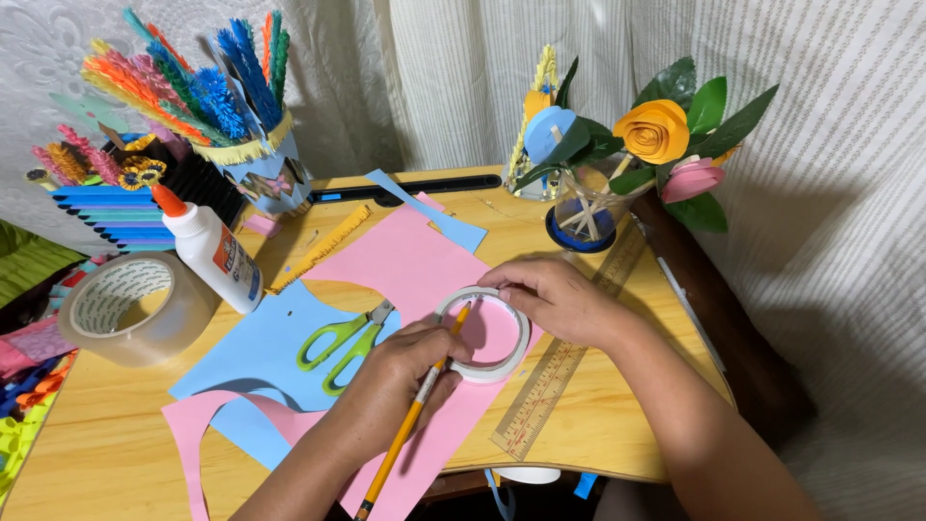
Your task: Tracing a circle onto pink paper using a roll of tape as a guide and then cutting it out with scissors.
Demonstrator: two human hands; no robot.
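Observation:
My left hand (395, 367) grips a yellow pencil (407, 431) whose tip rests inside a white tape ring (485, 372). The ring lies flat on a pink paper sheet (400, 259). My right hand (559, 299) presses on the ring's far right rim with its fingertips and holds it down. The pencil tip touches the pink paper at the ring's inner left edge.
Green-handled scissors (340, 340) lie on a blue sheet (253, 355) left of my hands. A glue bottle (214, 253) and a clear tape roll (135, 309) stand at left. A transparent ruler (559, 374) lies at right, with a jar of paper flowers (590, 207) and a cup of fringed paper sticks (260, 176) behind, all on the wooden table (106, 444).

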